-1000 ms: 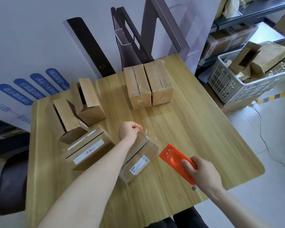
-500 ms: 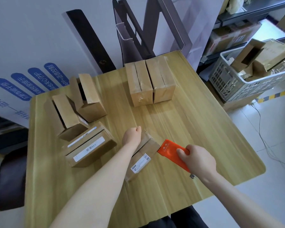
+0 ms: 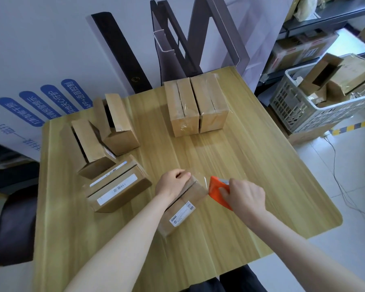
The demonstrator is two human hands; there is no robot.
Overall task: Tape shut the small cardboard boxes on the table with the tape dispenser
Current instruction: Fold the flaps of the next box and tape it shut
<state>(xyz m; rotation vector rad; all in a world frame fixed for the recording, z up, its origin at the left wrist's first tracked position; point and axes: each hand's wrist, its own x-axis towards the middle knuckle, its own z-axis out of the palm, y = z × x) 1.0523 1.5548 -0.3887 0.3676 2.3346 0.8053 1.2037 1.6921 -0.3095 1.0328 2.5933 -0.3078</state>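
Observation:
A small cardboard box (image 3: 182, 209) with a white label lies near the middle of the wooden table (image 3: 230, 165). My left hand (image 3: 172, 183) presses down on its far end, fingers curled over a strip of clear tape. My right hand (image 3: 243, 196) grips the orange tape dispenser (image 3: 217, 191), whose front edge touches the box's far right corner. Clear tape stretches between the dispenser and the box top.
Two taped boxes (image 3: 195, 107) stand side by side at the back of the table. Two open boxes (image 3: 105, 131) and two flat labelled boxes (image 3: 118, 186) sit at the left. A white basket (image 3: 316, 108) of cardboard stands on the floor at the right.
My right hand has brought the orange dispenser up and left, from beside the box to its far corner. My left hand stays on the box's far end.

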